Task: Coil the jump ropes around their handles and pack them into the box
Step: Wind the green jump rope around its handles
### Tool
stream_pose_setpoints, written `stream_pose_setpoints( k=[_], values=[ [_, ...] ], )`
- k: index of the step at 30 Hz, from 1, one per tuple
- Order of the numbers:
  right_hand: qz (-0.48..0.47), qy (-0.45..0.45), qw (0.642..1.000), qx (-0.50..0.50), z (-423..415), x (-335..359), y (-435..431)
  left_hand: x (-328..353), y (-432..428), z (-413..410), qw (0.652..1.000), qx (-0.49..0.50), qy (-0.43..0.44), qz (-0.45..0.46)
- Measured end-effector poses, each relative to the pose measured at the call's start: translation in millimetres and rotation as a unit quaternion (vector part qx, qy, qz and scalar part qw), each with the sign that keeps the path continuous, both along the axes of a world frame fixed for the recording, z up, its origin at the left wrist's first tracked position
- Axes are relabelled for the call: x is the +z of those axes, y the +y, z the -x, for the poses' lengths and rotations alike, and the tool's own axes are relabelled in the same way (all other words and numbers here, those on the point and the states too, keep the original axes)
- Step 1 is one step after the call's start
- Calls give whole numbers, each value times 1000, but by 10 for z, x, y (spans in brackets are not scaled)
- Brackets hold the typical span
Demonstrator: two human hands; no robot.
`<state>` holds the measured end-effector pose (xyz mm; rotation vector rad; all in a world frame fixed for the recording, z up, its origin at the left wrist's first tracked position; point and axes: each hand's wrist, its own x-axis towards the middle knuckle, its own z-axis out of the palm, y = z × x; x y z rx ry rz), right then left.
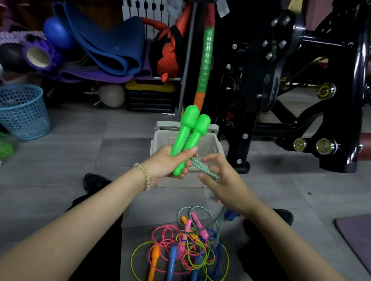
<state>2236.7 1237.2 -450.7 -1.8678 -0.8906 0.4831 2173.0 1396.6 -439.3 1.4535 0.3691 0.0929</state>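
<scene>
Head view: clutching both green handles point(188, 138) in left-hand grip point(166, 166), before the box point(157, 143). Pinching braided rope point(200, 166) in right-hand grip point(229, 186).

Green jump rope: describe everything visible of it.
The green jump rope has two bright green, plastic-looking handles with bulbous tops, held side by side, near upright, leaning slightly right. The left hand grips their lower ends in front of the box. A braided, pale green-and-white cord runs up between them and out sideways into the right hand, which holds it; beyond that it is hidden.
</scene>
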Motion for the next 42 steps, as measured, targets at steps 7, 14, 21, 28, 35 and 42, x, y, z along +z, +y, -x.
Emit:
stream_pose_setpoints(
  k=[7,14,21,28,35,42],
  values=[
    [215,-476,853,-11,-133,435,-21,165,217,-83,999,13,27,-25],
    [95,-435,896,-4,-326,788,-52,314,243,-5,971,-177,112,-112],
    [132,-443,881,101,-291,1048,38,535,44,-5,899,-293,138,-295],
    [103,-233,950,178,-281,1271,25,740,-70,53,856,-289,76,-421],
    [208,-10,950,233,-326,1261,71,873,-103,150,793,-272,21,-545],
    [141,140,952,231,-265,922,46,719,-48,247,786,-274,-9,-555]
  ],
)
